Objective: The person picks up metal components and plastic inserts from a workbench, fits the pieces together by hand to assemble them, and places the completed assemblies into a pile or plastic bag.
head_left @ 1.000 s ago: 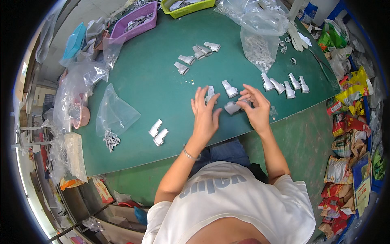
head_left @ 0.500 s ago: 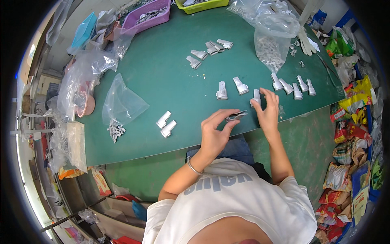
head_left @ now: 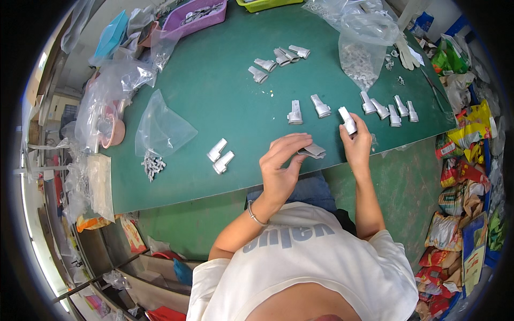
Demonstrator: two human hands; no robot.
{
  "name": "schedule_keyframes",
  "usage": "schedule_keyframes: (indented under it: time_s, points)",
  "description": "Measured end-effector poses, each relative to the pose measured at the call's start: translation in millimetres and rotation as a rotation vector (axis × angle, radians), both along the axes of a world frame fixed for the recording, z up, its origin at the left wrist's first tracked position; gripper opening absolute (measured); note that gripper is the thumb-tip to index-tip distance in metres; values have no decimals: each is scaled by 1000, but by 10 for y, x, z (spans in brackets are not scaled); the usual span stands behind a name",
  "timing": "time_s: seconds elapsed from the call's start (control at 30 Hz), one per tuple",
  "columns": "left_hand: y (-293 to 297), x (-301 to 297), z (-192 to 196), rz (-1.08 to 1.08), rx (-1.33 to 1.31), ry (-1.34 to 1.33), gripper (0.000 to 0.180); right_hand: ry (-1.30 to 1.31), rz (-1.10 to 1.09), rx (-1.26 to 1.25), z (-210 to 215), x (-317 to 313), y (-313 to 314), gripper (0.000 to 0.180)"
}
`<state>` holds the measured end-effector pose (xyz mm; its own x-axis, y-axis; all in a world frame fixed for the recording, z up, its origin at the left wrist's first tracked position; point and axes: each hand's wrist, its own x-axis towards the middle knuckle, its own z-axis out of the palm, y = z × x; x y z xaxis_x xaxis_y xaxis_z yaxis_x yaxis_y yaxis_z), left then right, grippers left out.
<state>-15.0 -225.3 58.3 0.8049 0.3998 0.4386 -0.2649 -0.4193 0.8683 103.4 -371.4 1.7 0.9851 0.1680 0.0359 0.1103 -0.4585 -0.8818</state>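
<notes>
My left hand (head_left: pixel 280 167) is closed on a small stack of thin grey plates (head_left: pixel 316 151) just above the near table edge. To its right, my right hand (head_left: pixel 357 145) grips a silver metal casting (head_left: pixel 347 119) between thumb and fingers, its narrow end pointing away from me. Beyond my hands stand two similar castings, one on the left (head_left: pixel 294 112) and one nearer the right hand (head_left: pixel 320 106). A row of several more castings (head_left: pixel 394 116) lies to the right. Two others (head_left: pixel 223 162) rest left of my left hand.
A green table (head_left: pixel 225 101) spreads before me. Farther back lies a group of castings (head_left: pixel 267 64). Clear bags of small metal pieces lie at the left (head_left: pixel 163 128) and back right (head_left: pixel 357 67). Purple (head_left: pixel 195 21) and yellow-green (head_left: pixel 267 5) baskets stand at the far edge.
My right hand has lifted and tilted the casting it was touching on the table. The left hand has turned, so the grey plates now show more of their flat face.
</notes>
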Motion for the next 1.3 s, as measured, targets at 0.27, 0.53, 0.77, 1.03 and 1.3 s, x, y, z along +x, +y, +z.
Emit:
schedule_keyframes:
  time_s: [0.27,0.53,0.77,1.03,1.3]
  points:
    - [1,-95,170,-68,-8,-12,34,507,498,1095,612,-309,-34,36]
    - [-39,-135,248,-13,36,-66,32,172,727,743,832,-504,37,34]
    - [-34,-168,271,1,157,-105,35,98,666,733,883,-585,79,25]
    - [-23,-214,303,36,215,-112,34,109,664,748,858,-610,94,24]
    - [-42,-253,235,-163,-302,13,29,139,608,739,809,-626,94,21]
